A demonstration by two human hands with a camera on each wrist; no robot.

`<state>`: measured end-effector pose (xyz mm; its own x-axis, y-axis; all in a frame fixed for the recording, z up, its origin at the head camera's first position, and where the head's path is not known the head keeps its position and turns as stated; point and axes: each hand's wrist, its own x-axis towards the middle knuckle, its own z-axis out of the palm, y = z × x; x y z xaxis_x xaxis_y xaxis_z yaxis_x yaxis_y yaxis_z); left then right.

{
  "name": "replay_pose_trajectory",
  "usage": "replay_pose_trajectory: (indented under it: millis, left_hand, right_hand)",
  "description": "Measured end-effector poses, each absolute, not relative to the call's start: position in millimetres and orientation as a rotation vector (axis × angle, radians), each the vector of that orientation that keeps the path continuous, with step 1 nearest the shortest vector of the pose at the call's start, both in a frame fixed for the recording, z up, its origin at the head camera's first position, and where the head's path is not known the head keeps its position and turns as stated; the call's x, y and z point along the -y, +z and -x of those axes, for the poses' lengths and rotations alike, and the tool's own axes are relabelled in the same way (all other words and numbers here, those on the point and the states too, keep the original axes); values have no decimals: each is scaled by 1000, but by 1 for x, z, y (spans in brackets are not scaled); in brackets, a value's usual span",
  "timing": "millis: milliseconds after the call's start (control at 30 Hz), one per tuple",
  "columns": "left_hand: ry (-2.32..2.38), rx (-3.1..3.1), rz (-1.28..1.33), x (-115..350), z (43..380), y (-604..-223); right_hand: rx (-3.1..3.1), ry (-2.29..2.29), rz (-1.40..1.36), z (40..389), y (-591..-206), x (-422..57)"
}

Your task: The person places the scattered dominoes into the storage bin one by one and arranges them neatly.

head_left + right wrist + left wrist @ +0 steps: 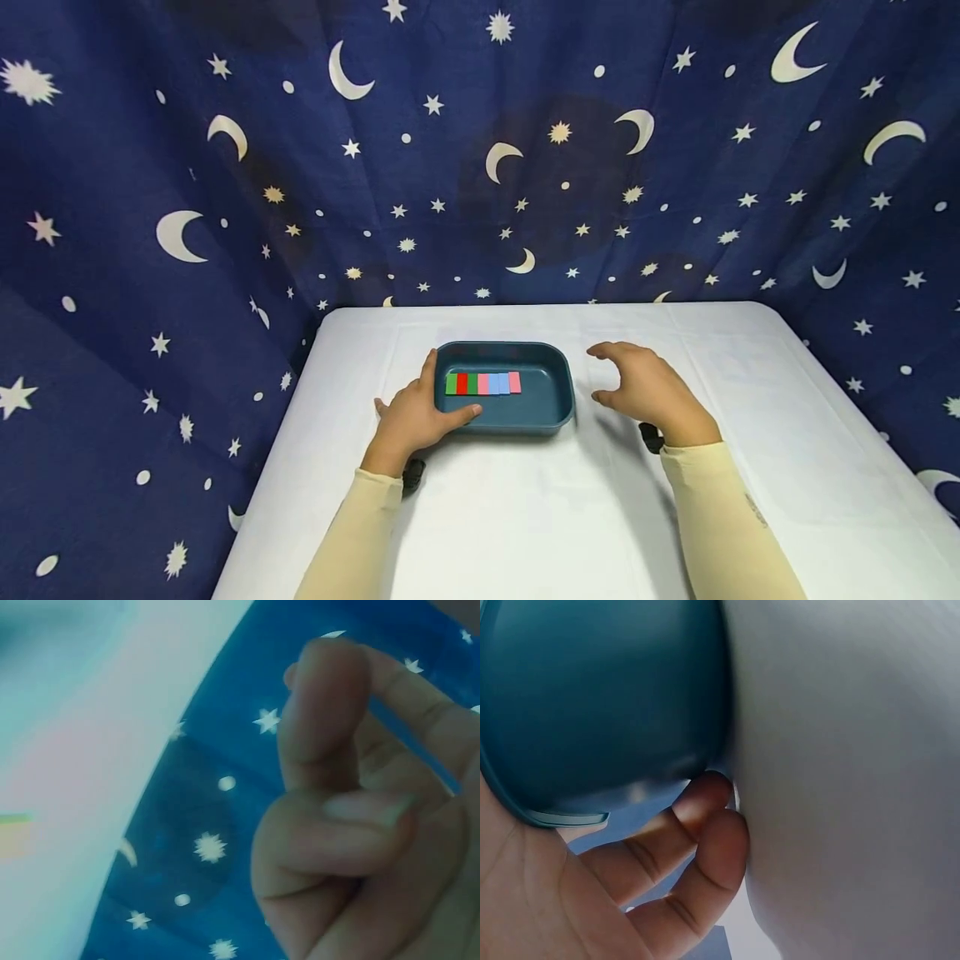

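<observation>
A dark teal rectangular dish stands on the white table. Inside it, a row of small flat coloured tiles, green, red, pink and light blue, lies side by side toward the left. My left hand grips the dish's left end, thumb over the front rim. In the left wrist view, the dish's outer wall shows against the palm, with bent fingers low beside it. To the right of the dish, apart from it, hovers my right hand, fingers loosely curved with a gap to the thumb, holding nothing.
White cloth covers the table. A dark blue curtain with moons and stars hangs behind the table and along both sides. Dark wrist devices sit under both wrists.
</observation>
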<state>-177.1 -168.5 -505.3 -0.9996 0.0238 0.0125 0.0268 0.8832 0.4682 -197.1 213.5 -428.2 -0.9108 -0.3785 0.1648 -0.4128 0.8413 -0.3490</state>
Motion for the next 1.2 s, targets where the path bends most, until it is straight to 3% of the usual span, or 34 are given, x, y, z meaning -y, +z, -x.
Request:
replay_pose_trajectory:
  millis: [467, 1200]
  left_hand:
    - [-780, 3054, 52, 164, 173, -508]
    - [-792, 3045, 71, 166, 176, -504]
  right_hand:
    - [2925, 682, -553, 194, -471, -243]
    - [3154, 829, -201, 196, -470, -313]
